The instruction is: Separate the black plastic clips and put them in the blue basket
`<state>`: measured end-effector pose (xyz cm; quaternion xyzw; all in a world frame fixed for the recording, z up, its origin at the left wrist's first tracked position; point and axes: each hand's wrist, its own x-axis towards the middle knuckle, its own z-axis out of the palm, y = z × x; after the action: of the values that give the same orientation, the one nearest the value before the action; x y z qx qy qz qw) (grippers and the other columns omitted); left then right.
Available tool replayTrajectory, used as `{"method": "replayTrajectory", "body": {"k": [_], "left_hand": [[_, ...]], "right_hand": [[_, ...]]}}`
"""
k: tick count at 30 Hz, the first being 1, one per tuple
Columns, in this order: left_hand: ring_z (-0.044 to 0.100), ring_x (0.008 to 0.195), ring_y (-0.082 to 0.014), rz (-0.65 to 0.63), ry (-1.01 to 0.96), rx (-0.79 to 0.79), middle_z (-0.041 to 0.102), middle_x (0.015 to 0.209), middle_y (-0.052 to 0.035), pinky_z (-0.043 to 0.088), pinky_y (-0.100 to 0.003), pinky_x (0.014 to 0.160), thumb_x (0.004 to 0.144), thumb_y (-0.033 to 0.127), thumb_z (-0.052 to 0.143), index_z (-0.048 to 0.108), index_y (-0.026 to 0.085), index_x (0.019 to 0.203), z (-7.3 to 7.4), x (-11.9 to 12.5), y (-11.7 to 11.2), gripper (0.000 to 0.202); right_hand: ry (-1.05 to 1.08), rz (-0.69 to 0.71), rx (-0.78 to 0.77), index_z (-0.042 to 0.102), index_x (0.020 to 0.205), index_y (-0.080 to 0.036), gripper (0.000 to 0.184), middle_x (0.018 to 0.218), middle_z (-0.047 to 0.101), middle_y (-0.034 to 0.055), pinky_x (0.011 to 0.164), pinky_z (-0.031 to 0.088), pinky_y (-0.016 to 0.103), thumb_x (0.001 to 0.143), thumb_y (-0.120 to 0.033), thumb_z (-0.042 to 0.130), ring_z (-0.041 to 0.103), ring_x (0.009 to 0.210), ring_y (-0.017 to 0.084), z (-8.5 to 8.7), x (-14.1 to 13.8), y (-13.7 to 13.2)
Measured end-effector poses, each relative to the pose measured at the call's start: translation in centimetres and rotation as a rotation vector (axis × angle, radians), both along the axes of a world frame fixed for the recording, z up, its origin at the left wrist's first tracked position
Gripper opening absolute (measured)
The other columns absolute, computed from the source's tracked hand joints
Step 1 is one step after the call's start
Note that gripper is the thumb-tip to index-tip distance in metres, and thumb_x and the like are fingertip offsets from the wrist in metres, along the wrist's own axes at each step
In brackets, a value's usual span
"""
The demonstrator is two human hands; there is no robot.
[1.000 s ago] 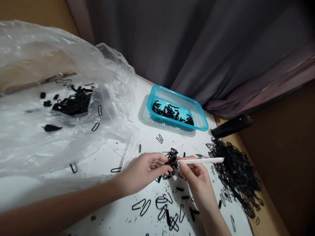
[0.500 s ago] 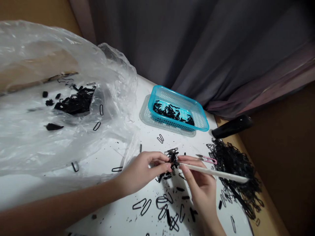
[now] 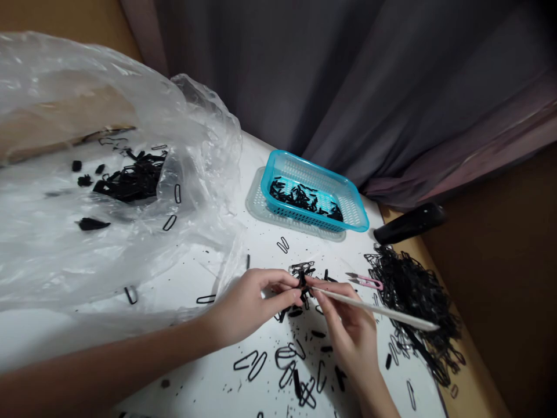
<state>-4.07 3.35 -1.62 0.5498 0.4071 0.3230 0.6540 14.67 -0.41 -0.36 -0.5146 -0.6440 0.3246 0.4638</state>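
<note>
My left hand pinches a small black piece between thumb and fingertips, over a little heap of black bits. From the other side my right hand grips a long, thin, pale stick-like tool. The near end of this tool meets the black piece between my fingertips, and its far end points right. Exactly what the tip does there is hidden by the fingers. Around and below both hands lie black elongated loops and short black pieces on the white table.
A blue basket with small black pieces stands behind my hands, on a grey lid-like tray. Pink thread snips lie beside a tangled black pile. There is a black cylindrical object behind it. Clear plastic bag spreads at left.
My right hand has shifted slightly left, bringing the pale tool closer to my left fingertips. The left hand has stayed almost still, holding its black piece.
</note>
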Motion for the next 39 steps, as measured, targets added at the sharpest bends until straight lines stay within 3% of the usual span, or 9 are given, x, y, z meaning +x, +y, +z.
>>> {"method": "replayTrajectory", "body": {"k": [5,10,19,23,29,39], "left_hand": [[0.070,0.089,-0.0223,-0.017,-0.081,-0.027,0.077,0.089,-0.0055,0.050,-0.036,0.085,0.086,0.038,0.065,0.070,0.018,0.089,-0.4,0.1,0.2,0.021],[0.070,0.084,-0.0200,-0.029,-0.226,-0.155,0.076,0.083,-0.0042,0.052,-0.035,0.084,0.082,0.035,0.069,0.068,0.017,0.087,-0.6,0.2,0.4,0.019],[0.069,0.090,-0.0204,-0.051,-0.176,-0.084,0.076,0.091,-0.0044,0.050,-0.035,0.087,0.086,0.036,0.067,0.069,0.018,0.094,-0.7,0.2,0.1,0.020],[0.069,0.094,-0.0217,-0.072,-0.169,-0.074,0.076,0.095,-0.0061,0.050,-0.037,0.089,0.087,0.036,0.066,0.069,0.017,0.099,-0.5,0.2,0.0,0.022],[0.069,0.097,-0.0226,-0.082,-0.200,-0.098,0.075,0.097,-0.0055,0.049,-0.037,0.091,0.086,0.035,0.067,0.068,0.018,0.099,-0.3,0.2,0.0,0.021],[0.068,0.093,-0.0194,-0.077,-0.234,-0.176,0.074,0.091,-0.0024,0.048,-0.032,0.087,0.085,0.033,0.067,0.066,0.019,0.096,0.1,0.1,0.0,0.018]], "right_hand": [[-0.229,0.150,0.135,0.070,0.110,-0.030,0.030,0.117,0.072,0.0056,0.091,0.057,0.040,0.089,-0.013,0.057,0.068,0.108,0.024,-0.2,1.1,0.2],[-0.207,-0.012,0.098,0.073,0.105,-0.033,0.021,0.115,0.073,0.0027,0.087,0.060,0.041,0.089,-0.025,0.061,0.070,0.104,0.025,-0.5,0.3,-0.4],[-0.161,-0.090,0.194,0.071,0.104,-0.030,0.020,0.110,0.074,0.0045,0.086,0.058,0.039,0.092,-0.023,0.056,0.071,0.101,0.023,-1.0,-1.0,-0.6],[0.006,-0.070,0.066,0.070,0.101,-0.027,0.016,0.102,0.075,0.0044,0.083,0.059,0.034,0.092,-0.020,0.059,0.072,0.095,0.020,-0.8,-0.6,-0.2],[0.188,-0.080,-0.134,0.070,0.097,-0.025,0.011,0.094,0.072,0.0023,0.085,0.060,0.029,0.093,-0.026,0.060,0.071,0.095,0.017,-0.2,-0.3,0.1],[0.163,-0.054,-0.085,0.071,0.095,-0.025,0.009,0.101,0.073,0.0030,0.086,0.059,0.030,0.091,-0.025,0.063,0.069,0.099,0.018,-0.5,-0.3,0.1]]}}
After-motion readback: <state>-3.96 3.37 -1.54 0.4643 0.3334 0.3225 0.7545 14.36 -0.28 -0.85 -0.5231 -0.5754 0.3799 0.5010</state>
